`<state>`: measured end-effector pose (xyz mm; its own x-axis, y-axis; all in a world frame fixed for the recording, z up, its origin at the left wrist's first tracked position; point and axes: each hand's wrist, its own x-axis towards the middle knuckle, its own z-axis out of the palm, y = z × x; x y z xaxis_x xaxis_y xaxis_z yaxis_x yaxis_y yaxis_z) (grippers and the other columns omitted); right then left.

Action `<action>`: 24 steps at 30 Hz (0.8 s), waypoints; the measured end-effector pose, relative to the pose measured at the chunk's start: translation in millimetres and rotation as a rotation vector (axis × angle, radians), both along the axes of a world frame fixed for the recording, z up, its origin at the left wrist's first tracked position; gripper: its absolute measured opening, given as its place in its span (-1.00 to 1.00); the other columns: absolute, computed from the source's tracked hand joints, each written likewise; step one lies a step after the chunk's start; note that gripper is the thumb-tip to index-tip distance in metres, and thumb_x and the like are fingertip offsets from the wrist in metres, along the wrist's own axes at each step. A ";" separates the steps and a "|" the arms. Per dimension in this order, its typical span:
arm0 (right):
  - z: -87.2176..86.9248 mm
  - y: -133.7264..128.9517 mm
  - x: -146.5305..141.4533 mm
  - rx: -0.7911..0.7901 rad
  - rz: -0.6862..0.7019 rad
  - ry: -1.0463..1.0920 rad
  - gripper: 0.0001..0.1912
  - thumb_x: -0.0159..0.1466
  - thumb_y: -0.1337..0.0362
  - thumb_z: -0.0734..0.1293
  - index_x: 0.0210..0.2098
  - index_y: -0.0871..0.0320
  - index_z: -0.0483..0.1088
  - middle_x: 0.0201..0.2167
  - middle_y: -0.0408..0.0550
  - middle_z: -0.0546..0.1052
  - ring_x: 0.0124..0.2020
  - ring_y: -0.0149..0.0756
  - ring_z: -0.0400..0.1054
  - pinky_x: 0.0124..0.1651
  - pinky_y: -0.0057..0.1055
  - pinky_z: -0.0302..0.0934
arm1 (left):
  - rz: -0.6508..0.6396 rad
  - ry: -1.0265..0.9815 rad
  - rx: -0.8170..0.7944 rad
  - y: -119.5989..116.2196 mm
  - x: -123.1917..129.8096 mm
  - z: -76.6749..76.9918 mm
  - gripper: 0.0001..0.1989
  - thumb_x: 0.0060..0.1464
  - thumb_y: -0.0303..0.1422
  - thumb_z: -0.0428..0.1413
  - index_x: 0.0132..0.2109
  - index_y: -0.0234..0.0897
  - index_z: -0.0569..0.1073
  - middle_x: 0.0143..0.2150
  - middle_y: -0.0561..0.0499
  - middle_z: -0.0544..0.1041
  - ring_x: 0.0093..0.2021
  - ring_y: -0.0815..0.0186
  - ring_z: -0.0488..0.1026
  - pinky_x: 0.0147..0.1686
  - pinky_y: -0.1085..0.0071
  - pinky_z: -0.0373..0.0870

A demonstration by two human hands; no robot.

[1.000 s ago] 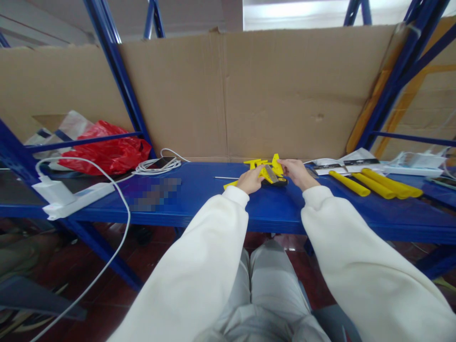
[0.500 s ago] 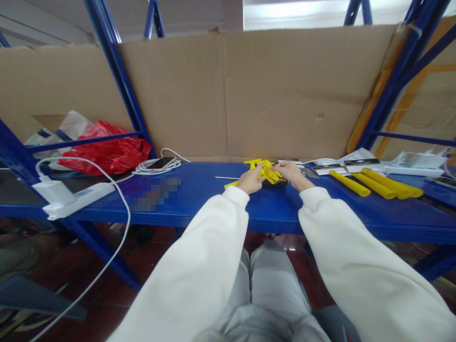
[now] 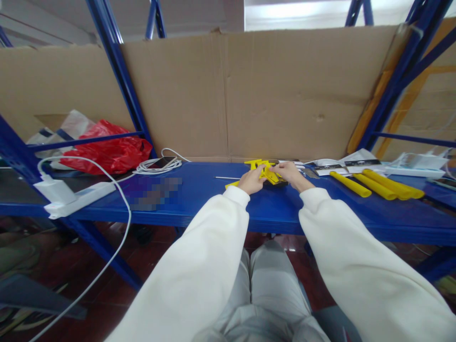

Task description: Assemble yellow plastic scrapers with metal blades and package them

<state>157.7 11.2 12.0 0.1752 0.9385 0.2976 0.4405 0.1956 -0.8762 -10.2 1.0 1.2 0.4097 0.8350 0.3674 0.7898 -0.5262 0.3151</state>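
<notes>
Above the blue shelf, my left hand (image 3: 251, 181) is closed around a yellow plastic part (image 3: 272, 176) with angular edges. My right hand (image 3: 291, 173) meets it from the other side, fingers drawn together at its upper edge; what those fingertips pinch is too small to make out. Another yellow piece (image 3: 251, 164) shows just behind my left hand. Something dark lies under the held part, mostly covered. Left of my left hand rests a thin metal rod (image 3: 227, 177), with a yellow piece (image 3: 232, 185) close by, partly hidden by the hand.
Several yellow tubes (image 3: 377, 184) lie to the right on the blue shelf (image 3: 199, 199), with white packets (image 3: 363, 164) behind them. At left are a power strip (image 3: 83, 198), a coiled white cable (image 3: 156, 166) and a red bag (image 3: 110, 149). Cardboard (image 3: 270, 95) walls the back.
The yellow part has turned slightly between my hands. Both hands stay in nearly the same place.
</notes>
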 end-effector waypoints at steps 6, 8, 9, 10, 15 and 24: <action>-3.2 4.7 1.5 0.053 0.001 -0.096 -0.55 -0.02 0.03 0.60 -0.63 0.13 0.32 -0.65 -0.21 0.33 -0.51 -0.39 0.20 -0.39 -0.43 0.12 | -0.022 -0.023 0.021 1.7 -1.1 -0.6 -0.50 0.34 -0.39 0.10 0.37 -0.14 0.37 0.23 -0.12 0.59 0.23 0.11 0.54 0.20 0.28 0.41; -4.9 6.4 1.8 0.080 -0.008 -0.097 -0.56 -0.04 0.06 0.61 -0.58 0.12 0.31 -0.62 -0.22 0.33 -0.49 -0.38 0.21 -0.37 -0.43 0.13 | -0.049 -0.034 0.041 3.0 -2.1 -0.4 -0.55 0.34 -0.42 0.10 0.33 -0.14 0.44 0.23 -0.09 0.59 0.24 0.13 0.53 0.23 0.29 0.40; -5.8 7.4 1.9 0.093 -0.015 -0.087 -0.55 -0.05 0.09 0.62 -0.55 0.11 0.30 -0.60 -0.22 0.33 -0.48 -0.38 0.22 -0.37 -0.44 0.14 | -0.060 -0.039 0.048 3.6 -2.5 -0.2 -0.57 0.34 -0.42 0.10 0.30 -0.15 0.47 0.24 -0.09 0.59 0.24 0.14 0.53 0.24 0.29 0.39; -6.7 8.3 1.8 0.106 -0.024 -0.071 -0.54 -0.07 0.12 0.63 -0.52 0.10 0.28 -0.57 -0.23 0.33 -0.46 -0.38 0.23 -0.36 -0.45 0.16 | -0.069 -0.044 0.052 4.0 -2.8 0.1 -0.59 0.34 -0.43 0.10 0.28 -0.18 0.50 0.24 -0.10 0.59 0.25 0.14 0.52 0.25 0.30 0.39; -6.8 10.8 3.1 0.159 -0.053 0.027 -0.56 -0.05 0.11 0.62 -0.45 0.08 0.30 -0.51 -0.21 0.38 -0.42 -0.37 0.27 -0.33 -0.46 0.23 | -0.074 -0.093 0.065 4.7 -2.4 0.3 -0.64 0.33 -0.46 0.10 0.20 -0.23 0.57 0.25 -0.12 0.59 0.25 0.17 0.53 0.27 0.33 0.39; 3.7 -4.3 11.3 -0.053 0.093 0.042 -0.67 -0.01 0.15 0.62 -0.59 0.15 0.44 -0.52 -0.07 0.53 -0.40 -0.31 0.36 -0.27 -0.42 0.27 | -0.029 -0.076 0.082 8.5 -1.5 -2.1 -0.62 0.34 -0.46 0.07 0.23 -0.23 0.55 0.25 -0.13 0.58 0.26 0.17 0.52 0.29 0.30 0.39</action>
<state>169.0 6.9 15.8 0.0980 0.9655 0.2413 0.3852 0.1868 -0.9037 -11.6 9.5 -0.9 0.4016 0.7890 0.4649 0.7492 -0.5750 0.3288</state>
